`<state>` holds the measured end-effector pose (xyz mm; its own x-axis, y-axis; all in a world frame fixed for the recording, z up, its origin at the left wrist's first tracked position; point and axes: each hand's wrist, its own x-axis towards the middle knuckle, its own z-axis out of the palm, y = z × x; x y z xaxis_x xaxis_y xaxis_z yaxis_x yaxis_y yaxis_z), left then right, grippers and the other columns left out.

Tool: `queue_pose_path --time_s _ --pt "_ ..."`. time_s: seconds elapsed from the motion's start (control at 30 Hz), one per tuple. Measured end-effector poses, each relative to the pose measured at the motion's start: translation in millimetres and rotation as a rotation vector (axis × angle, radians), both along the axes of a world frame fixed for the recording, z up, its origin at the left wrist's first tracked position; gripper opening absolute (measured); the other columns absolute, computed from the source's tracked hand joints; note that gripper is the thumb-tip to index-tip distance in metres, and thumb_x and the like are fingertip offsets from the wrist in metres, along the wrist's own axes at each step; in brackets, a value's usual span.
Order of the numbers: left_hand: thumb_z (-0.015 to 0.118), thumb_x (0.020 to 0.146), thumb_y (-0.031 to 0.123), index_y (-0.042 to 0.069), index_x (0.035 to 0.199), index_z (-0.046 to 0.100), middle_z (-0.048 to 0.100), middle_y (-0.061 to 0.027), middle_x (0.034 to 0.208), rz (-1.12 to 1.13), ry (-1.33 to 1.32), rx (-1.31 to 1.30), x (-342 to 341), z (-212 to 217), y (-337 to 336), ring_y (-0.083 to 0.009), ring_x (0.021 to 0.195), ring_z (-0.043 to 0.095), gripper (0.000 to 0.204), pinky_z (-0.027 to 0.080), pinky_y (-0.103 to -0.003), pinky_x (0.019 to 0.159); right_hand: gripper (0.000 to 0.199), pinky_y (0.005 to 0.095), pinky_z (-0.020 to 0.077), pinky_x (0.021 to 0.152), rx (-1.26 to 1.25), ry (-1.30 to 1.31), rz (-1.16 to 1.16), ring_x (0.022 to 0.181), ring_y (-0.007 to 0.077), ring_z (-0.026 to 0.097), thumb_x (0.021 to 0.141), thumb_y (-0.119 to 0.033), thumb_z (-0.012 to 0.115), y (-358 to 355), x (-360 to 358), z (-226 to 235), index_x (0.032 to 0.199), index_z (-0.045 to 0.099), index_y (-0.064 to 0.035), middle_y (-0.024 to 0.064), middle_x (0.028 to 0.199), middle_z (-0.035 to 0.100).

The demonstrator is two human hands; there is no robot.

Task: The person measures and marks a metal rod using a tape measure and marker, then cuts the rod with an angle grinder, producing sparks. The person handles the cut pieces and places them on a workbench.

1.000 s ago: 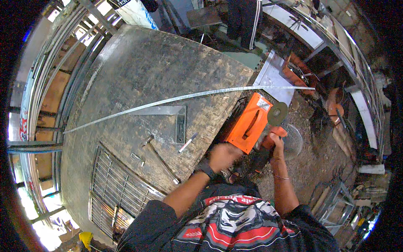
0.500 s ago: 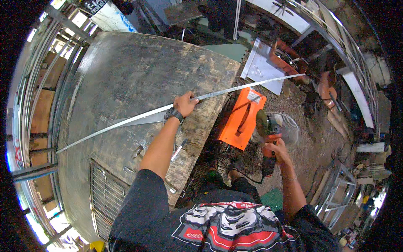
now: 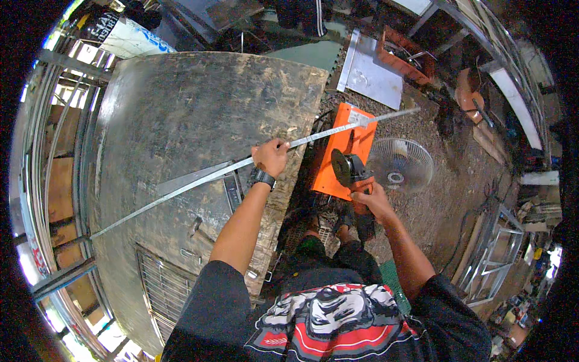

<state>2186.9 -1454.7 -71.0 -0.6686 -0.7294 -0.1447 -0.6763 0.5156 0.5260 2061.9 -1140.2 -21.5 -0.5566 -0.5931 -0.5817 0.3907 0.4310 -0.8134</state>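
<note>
1. The left hand (image 3: 271, 157) is clamped on a long metal strip (image 3: 199, 181) that lies slantwise across the workbench (image 3: 181, 102); the strip's far end juts past the bench edge, over the orange machine (image 3: 344, 151).
2. The right hand (image 3: 369, 198) is wrapped around the grip of an angle grinder (image 3: 350, 172), held off the bench just beside the strip's overhanging part.
3. The bench top is worn, stained steel; a steel square (image 3: 232, 187) lies on it under the strip.
4. A floor fan (image 3: 400, 164) stands on the dirt floor (image 3: 446, 199), with metal frames (image 3: 488, 253) to the right.
5. The grinder's disc is too small to make out.
</note>
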Motion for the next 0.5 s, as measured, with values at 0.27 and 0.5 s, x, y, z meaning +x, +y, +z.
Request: queue_pose_path --time_s 0.27,0.5 --pt "0.063 0.089 0.049 0.014 0.085 0.074 0.069 -0.0115 0.073 0.0 0.125 -0.078 -3.2 -17.7 10.9 -0.0334 0.076 0.065 0.037 0.039 -0.047 0.08 0.034 0.0318 0.0501 0.074 0.12 -0.159 0.055 0.078 0.0136 0.061 0.079 -0.014 0.077 -30.2 -6.8 -4.8 0.107 0.061 -0.0047 0.0009 0.088 0.064" --pt "0.062 0.09 0.048 0.011 0.082 0.069 0.067 -0.0125 0.072 -0.02 0.091 -0.097 -8.4 -8.6 13.1 -0.0363 0.074 0.064 0.038 0.039 -0.049 0.076 0.028 0.0306 0.0508 0.061 0.064 -0.07 0.039 0.07 0.0126 0.061 0.08 -0.013 0.078 -37.2 -18.8 -27.6 0.1 0.061 -0.0042 0.0038 0.085 0.063"
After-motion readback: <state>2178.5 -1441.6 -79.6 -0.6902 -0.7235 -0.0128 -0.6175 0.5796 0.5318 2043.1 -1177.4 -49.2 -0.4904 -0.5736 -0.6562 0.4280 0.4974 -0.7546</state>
